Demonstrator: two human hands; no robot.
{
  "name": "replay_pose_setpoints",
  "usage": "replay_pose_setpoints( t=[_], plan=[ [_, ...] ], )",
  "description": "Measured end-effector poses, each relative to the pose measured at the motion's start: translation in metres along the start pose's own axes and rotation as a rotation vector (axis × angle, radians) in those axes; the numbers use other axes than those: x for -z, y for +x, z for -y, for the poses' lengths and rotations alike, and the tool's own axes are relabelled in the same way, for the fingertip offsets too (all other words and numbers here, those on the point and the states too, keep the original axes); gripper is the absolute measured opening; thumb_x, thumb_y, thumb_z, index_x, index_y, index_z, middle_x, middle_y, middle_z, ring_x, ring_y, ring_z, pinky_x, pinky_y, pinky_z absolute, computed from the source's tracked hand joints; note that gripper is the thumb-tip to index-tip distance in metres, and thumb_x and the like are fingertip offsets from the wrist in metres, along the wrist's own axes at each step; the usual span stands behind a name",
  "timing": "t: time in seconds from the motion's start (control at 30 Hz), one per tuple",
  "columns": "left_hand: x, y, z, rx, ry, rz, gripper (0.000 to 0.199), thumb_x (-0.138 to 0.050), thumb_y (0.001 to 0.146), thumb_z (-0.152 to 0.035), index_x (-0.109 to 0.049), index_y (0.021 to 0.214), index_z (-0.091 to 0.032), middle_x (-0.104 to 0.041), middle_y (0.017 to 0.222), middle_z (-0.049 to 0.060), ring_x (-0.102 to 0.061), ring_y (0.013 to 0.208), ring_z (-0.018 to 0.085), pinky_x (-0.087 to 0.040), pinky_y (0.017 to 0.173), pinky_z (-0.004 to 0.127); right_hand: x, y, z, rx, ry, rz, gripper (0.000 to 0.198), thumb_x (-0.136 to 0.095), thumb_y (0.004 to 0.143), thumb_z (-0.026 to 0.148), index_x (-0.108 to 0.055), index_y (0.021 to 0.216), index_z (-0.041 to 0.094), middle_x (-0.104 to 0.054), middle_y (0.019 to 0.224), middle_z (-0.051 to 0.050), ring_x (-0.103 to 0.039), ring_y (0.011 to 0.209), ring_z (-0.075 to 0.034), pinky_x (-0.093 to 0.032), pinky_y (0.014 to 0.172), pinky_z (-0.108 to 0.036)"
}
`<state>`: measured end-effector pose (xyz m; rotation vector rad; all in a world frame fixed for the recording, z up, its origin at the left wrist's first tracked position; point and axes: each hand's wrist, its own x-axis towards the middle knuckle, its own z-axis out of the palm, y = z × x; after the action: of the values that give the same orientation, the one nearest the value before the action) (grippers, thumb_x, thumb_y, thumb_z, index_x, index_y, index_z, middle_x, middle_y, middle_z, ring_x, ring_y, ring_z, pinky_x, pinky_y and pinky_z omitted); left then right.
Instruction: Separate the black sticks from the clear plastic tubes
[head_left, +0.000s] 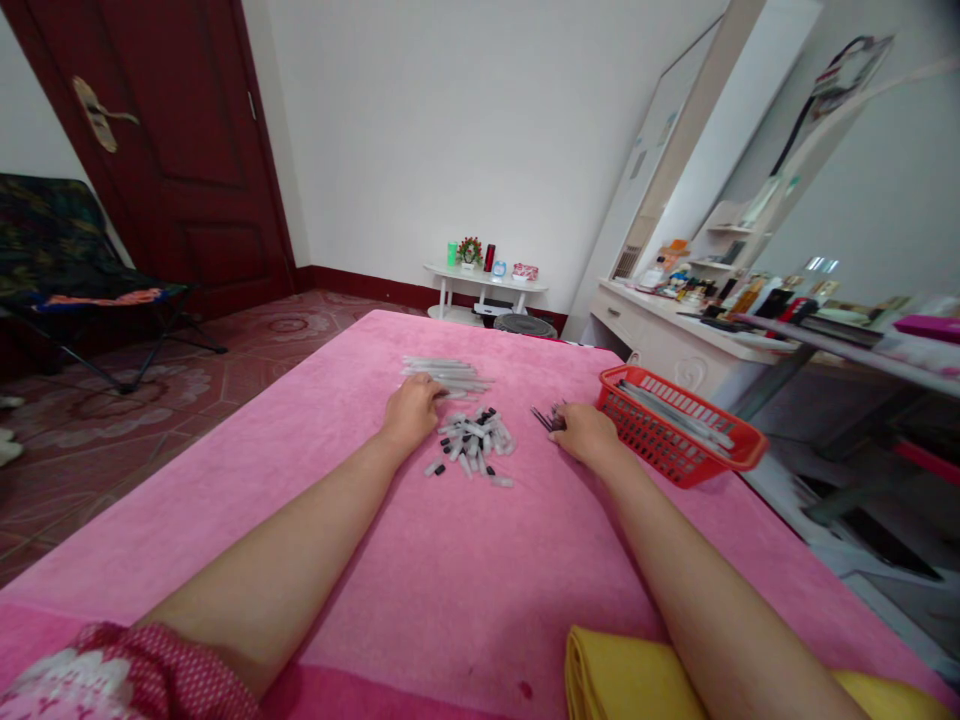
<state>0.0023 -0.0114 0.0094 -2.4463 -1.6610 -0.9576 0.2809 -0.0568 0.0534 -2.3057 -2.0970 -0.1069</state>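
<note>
On the pink cloth, my left hand (412, 408) is at the near left end of a bunch of clear pen barrels (446, 370), fingers closed around the end of one. My right hand (587, 432) is closed at the fingertips over several small dark slender pieces (541, 418), whose exact kind is too blurred to tell. Between the hands lies a loose heap of translucent and black pen caps (476, 438). Just beyond my right hand stands a red plastic basket (660, 445) with long grey-clear pen barrels (679, 415) inside.
A folded yellow cloth (622, 675) lies at the near edge, under my right forearm. Right of the table is a white dresser (637, 315) crowded with bottles. A low white stand (487, 280) is by the far wall, and a folding chair (82, 270) stands at left.
</note>
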Motion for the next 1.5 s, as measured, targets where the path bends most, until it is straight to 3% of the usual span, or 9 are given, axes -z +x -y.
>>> replay_pose_setpoints(
  t=[0.23, 0.5, 0.8, 0.93, 1.2, 1.27, 1.33, 1.43, 1.5],
  plan=[
    [0.001, 0.000, -0.006, -0.052, -0.056, -0.005, 0.031, -0.050, 0.075, -0.010, -0.070, 0.095, -0.022, -0.067, 0.097, 0.006, -0.056, 0.098, 0.023, -0.046, 0.086, 0.032, 0.002, -0.002, 0.009, 0.025, 0.005, -0.022, 0.019, -0.060, 0.077, 0.028, -0.071, 0.087, 0.017, -0.071, 0.090, -0.013, -0.066, 0.088, -0.023, -0.046, 0.068, -0.028],
    [0.004, -0.001, -0.009, -0.100, -0.080, -0.039, 0.032, -0.049, 0.074, -0.008, -0.070, 0.095, -0.021, -0.068, 0.096, 0.006, -0.057, 0.096, 0.023, -0.046, 0.086, 0.034, 0.021, -0.014, 0.037, 0.360, 0.289, -0.117, 0.027, -0.050, 0.079, 0.016, -0.068, 0.098, 0.020, -0.071, 0.096, -0.005, -0.063, 0.083, -0.015, -0.041, 0.070, -0.022],
    [0.003, -0.002, -0.014, -0.136, -0.101, -0.026, 0.036, -0.050, 0.072, -0.007, -0.071, 0.097, -0.022, -0.068, 0.096, 0.006, -0.056, 0.097, 0.023, -0.046, 0.085, 0.033, 0.026, -0.020, 0.043, 0.379, 0.273, -0.090, 0.028, -0.050, 0.078, 0.014, -0.071, 0.097, 0.020, -0.072, 0.096, -0.005, -0.064, 0.084, -0.016, -0.042, 0.070, -0.022],
    [0.005, -0.003, -0.015, -0.172, -0.091, -0.015, 0.035, -0.050, 0.073, -0.006, -0.071, 0.096, -0.022, -0.067, 0.092, 0.008, -0.056, 0.096, 0.024, -0.045, 0.082, 0.033, 0.030, -0.024, 0.046, 0.361, 0.195, -0.145, 0.030, -0.050, 0.079, 0.013, -0.071, 0.098, 0.021, -0.072, 0.098, -0.006, -0.064, 0.090, -0.019, -0.042, 0.075, -0.025],
    [0.007, -0.004, -0.025, -0.283, -0.153, 0.005, 0.026, -0.052, 0.081, -0.014, -0.071, 0.098, -0.021, -0.066, 0.093, 0.008, -0.055, 0.096, 0.023, -0.044, 0.083, 0.034, 0.027, -0.023, 0.050, 0.470, 0.146, -0.222, 0.026, -0.051, 0.083, 0.019, -0.072, 0.099, 0.021, -0.070, 0.096, -0.008, -0.061, 0.091, -0.019, -0.038, 0.082, -0.027],
    [0.006, -0.005, -0.028, -0.315, -0.181, -0.001, 0.027, -0.051, 0.081, -0.013, -0.070, 0.099, -0.020, -0.067, 0.093, 0.008, -0.055, 0.096, 0.023, -0.044, 0.083, 0.034, 0.024, -0.025, 0.054, 0.511, 0.169, -0.272, 0.023, -0.053, 0.084, 0.020, -0.071, 0.098, 0.020, -0.069, 0.094, -0.008, -0.060, 0.090, -0.019, -0.038, 0.082, -0.029],
    [0.004, -0.005, -0.029, -0.290, -0.220, -0.016, 0.027, -0.052, 0.080, -0.013, -0.071, 0.098, -0.020, -0.067, 0.093, 0.008, -0.056, 0.096, 0.023, -0.045, 0.083, 0.034, 0.023, -0.030, 0.058, 0.526, 0.224, -0.409, 0.022, -0.055, 0.084, 0.021, -0.070, 0.100, 0.020, -0.067, 0.098, -0.009, -0.057, 0.095, -0.021, -0.037, 0.085, -0.031],
    [-0.002, -0.002, -0.021, -0.144, -0.298, -0.080, 0.026, -0.054, 0.078, -0.013, -0.071, 0.096, -0.020, -0.069, 0.096, 0.007, -0.058, 0.095, 0.022, -0.046, 0.085, 0.033, 0.027, -0.038, 0.064, 0.503, 0.348, -0.674, 0.024, -0.056, 0.085, 0.023, -0.066, 0.106, 0.019, -0.062, 0.108, -0.010, -0.052, 0.103, -0.023, -0.035, 0.089, -0.034],
    [-0.007, 0.003, -0.012, 0.000, -0.393, -0.159, 0.025, -0.054, 0.077, -0.015, -0.071, 0.094, -0.019, -0.070, 0.096, 0.007, -0.061, 0.091, 0.021, -0.047, 0.084, 0.033, 0.030, -0.041, 0.068, 0.511, 0.412, -0.725, 0.020, -0.054, 0.086, 0.023, -0.066, 0.101, 0.018, -0.063, 0.105, -0.010, -0.053, 0.101, -0.022, -0.036, 0.088, -0.033]
  ],
)
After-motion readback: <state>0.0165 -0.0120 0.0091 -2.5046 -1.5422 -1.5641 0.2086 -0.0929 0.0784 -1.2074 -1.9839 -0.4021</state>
